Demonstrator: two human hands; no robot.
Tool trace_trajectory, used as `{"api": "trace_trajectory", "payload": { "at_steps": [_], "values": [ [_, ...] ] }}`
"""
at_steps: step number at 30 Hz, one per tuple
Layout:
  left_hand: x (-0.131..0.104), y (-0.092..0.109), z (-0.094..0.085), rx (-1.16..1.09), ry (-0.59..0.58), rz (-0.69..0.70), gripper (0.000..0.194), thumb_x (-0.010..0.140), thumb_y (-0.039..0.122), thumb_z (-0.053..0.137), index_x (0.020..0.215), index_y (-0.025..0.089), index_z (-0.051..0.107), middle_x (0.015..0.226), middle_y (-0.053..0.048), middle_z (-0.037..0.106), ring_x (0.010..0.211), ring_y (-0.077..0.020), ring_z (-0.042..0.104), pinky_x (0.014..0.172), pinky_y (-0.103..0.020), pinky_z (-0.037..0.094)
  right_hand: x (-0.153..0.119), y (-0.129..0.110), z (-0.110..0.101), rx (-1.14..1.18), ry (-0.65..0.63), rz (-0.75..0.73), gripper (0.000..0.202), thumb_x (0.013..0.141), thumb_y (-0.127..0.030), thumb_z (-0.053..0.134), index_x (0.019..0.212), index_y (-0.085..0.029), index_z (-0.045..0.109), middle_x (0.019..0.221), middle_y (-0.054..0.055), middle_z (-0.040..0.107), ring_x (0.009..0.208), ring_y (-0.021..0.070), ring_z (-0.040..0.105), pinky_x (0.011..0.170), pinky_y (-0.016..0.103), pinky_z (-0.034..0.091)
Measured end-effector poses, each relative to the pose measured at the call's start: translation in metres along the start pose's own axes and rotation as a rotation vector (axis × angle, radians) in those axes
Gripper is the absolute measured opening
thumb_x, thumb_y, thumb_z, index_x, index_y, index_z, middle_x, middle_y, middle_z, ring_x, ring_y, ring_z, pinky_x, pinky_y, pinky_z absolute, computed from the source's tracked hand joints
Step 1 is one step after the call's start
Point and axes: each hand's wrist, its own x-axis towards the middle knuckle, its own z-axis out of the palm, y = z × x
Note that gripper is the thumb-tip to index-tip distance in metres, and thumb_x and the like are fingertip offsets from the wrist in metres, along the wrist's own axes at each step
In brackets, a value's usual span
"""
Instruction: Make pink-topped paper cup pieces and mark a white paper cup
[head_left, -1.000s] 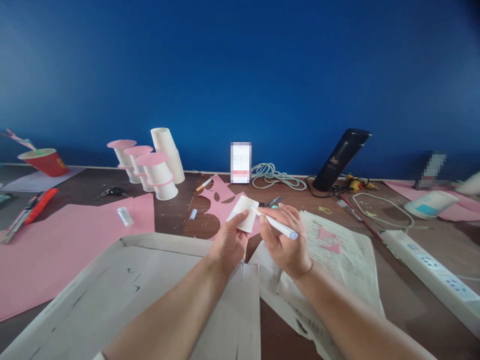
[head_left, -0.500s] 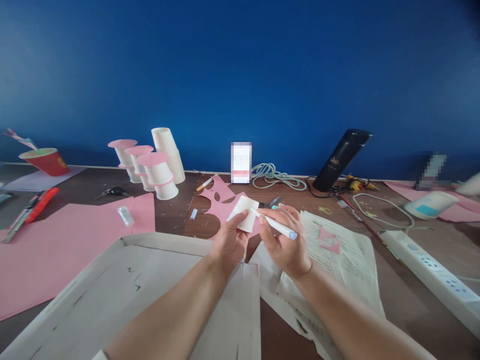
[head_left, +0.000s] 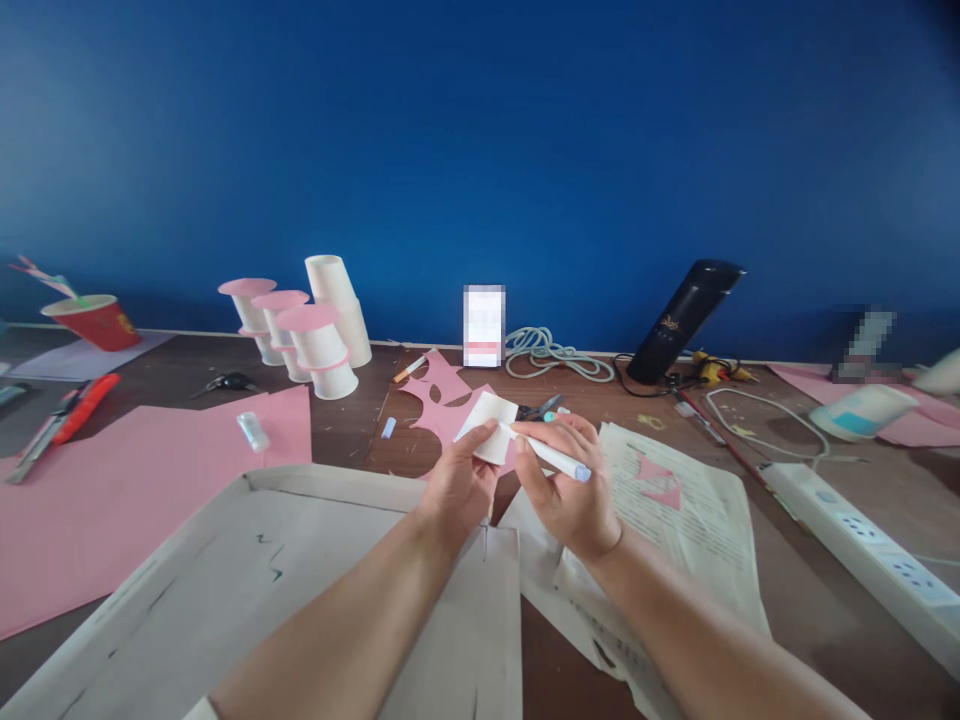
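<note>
My left hand (head_left: 459,482) is closed around a small white paper cup (head_left: 489,425), tilted above the table. In my right hand (head_left: 568,485) is a white marker pen (head_left: 551,457) with a pale blue end, its tip at the right side of the cup. Whether the tip touches the cup I cannot tell. Behind the cup lies a cut-out sheet of pink paper (head_left: 442,385). A small pale blue cap (head_left: 388,428) rests on the table to the left. Scissors (head_left: 536,410) are partly hidden behind my right hand.
White cups with pink discs (head_left: 316,345) stand at the back left, beside a cup stack (head_left: 341,320). A large white box lid (head_left: 337,510) lies under my left arm. A black bottle (head_left: 682,325) leans against the wall; a power strip (head_left: 862,540) is at right.
The marker pen has shifted very slightly against the cup, its rear end moving a little left. My left hand and the cup have hardly moved.
</note>
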Motion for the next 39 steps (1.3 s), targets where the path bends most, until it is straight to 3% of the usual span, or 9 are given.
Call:
{"api": "trace_trajectory", "payload": {
  "at_steps": [11, 23, 32, 39],
  "values": [
    [0.002, 0.000, -0.001, -0.002, 0.004, -0.011, 0.016, 0.078, 0.010, 0.065, 0.093, 0.014, 0.067, 0.096, -0.006, 0.070, 0.092, -0.0135, 0.066, 0.090, -0.023, 0.049, 0.000, 0.000, 0.001, 0.009, -0.017, 0.002, 0.017, 0.083, -0.016, 0.058, 0.098, -0.021, 0.061, 0.089, 0.002, 0.073, 0.079, 0.0165, 0.066, 0.092, 0.039, 0.042],
    [0.000, 0.001, 0.002, -0.041, 0.030, -0.025, 0.016, 0.078, 0.008, 0.064, 0.093, 0.011, 0.065, 0.089, -0.006, 0.069, 0.080, -0.0117, 0.066, 0.078, -0.021, 0.053, -0.001, 0.000, 0.002, 0.003, -0.024, 0.005, 0.017, 0.083, -0.017, 0.057, 0.098, -0.022, 0.062, 0.089, 0.001, 0.073, 0.081, 0.0166, 0.067, 0.093, 0.039, 0.041],
    [0.004, 0.001, 0.000, -0.079, 0.094, 0.014, 0.021, 0.075, 0.015, 0.070, 0.096, 0.014, 0.065, 0.102, -0.007, 0.070, 0.092, -0.0137, 0.066, 0.088, -0.022, 0.051, 0.002, 0.006, -0.004, 0.023, 0.133, 0.012, 0.021, 0.082, -0.015, 0.058, 0.101, -0.023, 0.061, 0.090, 0.003, 0.072, 0.079, 0.0178, 0.066, 0.093, 0.041, 0.044],
    [0.004, 0.001, -0.002, -0.092, 0.086, 0.001, 0.019, 0.075, 0.013, 0.070, 0.093, 0.016, 0.065, 0.102, -0.007, 0.070, 0.095, -0.0144, 0.066, 0.089, -0.022, 0.050, 0.003, 0.009, -0.003, 0.014, 0.118, 0.012, 0.020, 0.082, -0.015, 0.059, 0.100, -0.022, 0.062, 0.090, 0.003, 0.072, 0.080, 0.0182, 0.066, 0.092, 0.041, 0.044]
  ]
}}
